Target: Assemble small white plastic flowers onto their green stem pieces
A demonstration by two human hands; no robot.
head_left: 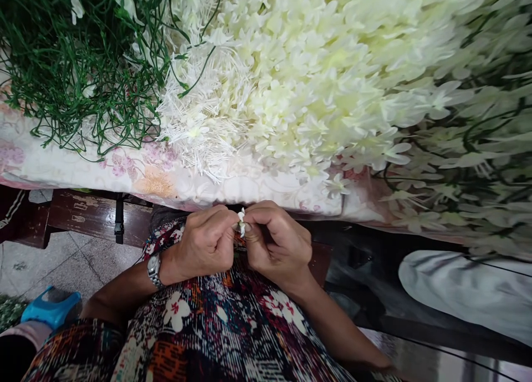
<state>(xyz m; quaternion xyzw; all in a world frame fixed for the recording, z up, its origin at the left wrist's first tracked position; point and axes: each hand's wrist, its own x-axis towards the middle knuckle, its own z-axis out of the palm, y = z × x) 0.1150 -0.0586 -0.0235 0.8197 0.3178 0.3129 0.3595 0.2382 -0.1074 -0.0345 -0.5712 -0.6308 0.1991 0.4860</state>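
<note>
Just below the table's front edge, my left hand [211, 239] and my right hand [281, 241] meet fingertip to fingertip. Between them is a small white artificial flower [242, 223], pinched by both thumbs and forefingers. Its inner part and any stem are hidden by the fingertips. On the table ahead lie a heap of green plastic stems [103, 82], a pile of thin white stamens [208, 105] and a large mound of pale yellow-white fabric petals [324, 88].
A flowered cloth [95, 171] covers the table. Finished-looking white flowers on stems [490, 132] lie at the right. Below stand a wooden bench [93, 215] and a blue plastic object [52, 309]. Whitish fabric [469, 293] is at lower right.
</note>
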